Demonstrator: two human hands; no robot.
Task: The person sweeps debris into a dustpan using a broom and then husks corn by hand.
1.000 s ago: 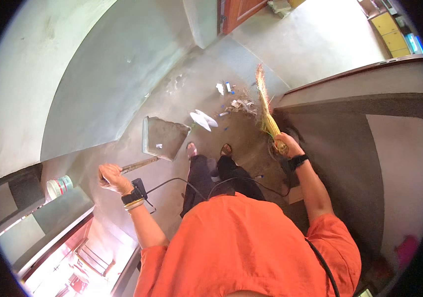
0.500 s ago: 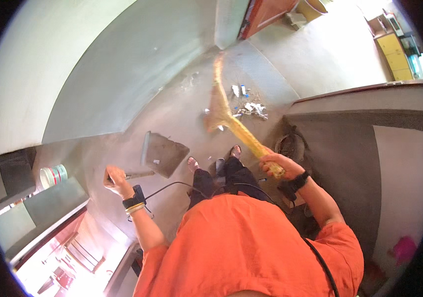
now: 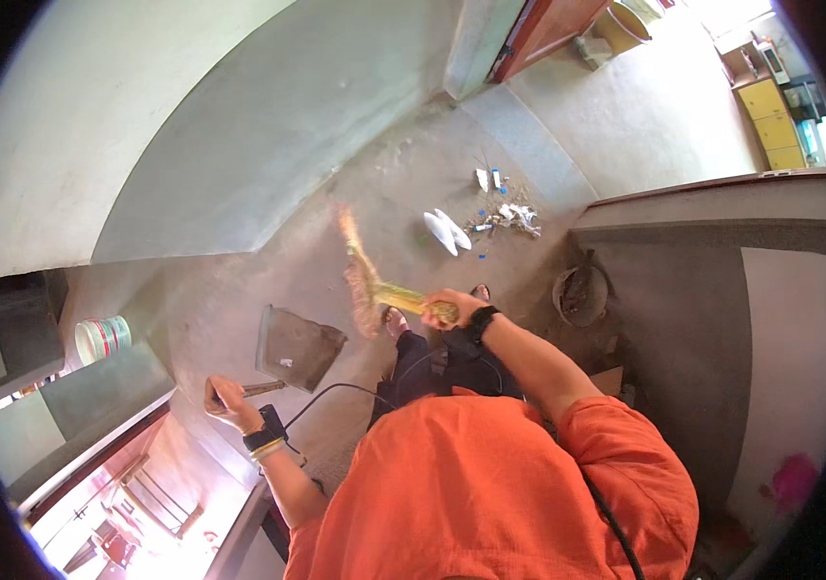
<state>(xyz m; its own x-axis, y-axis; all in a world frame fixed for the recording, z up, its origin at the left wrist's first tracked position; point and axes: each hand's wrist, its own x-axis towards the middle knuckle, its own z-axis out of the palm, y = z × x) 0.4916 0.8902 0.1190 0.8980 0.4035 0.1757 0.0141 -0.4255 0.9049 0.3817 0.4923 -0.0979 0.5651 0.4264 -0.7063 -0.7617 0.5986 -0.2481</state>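
My right hand [image 3: 456, 309] is closed round the yellow handle of a straw broom [image 3: 362, 275], in front of my body. The broom's brush end is smeared by motion and points left, just beyond my left foot. Out to the left, my left hand [image 3: 229, 401] is closed round the thin handle of a grey dustpan [image 3: 308, 343], which rests low near the floor. A small white scrap lies in the pan. Beyond the broom, a heap of litter [image 3: 514, 217] with white and blue scraps lies on the floor beside a pair of white shoes [image 3: 446, 232].
To the right, a round dark basket [image 3: 581, 295] stands against a low wall [image 3: 664, 271]. A long grey-green wall [image 3: 268, 145] runs along the left. A white bucket [image 3: 103, 340] stands by a ledge [image 3: 108, 401]. Ahead is a doorway with a red door [image 3: 553, 34].
My right hand has swung the broom leftward and closer to my body, toward the dustpan. The white shoes now show where the broom was. The left hand still grips the dustpan, slightly lower in view.
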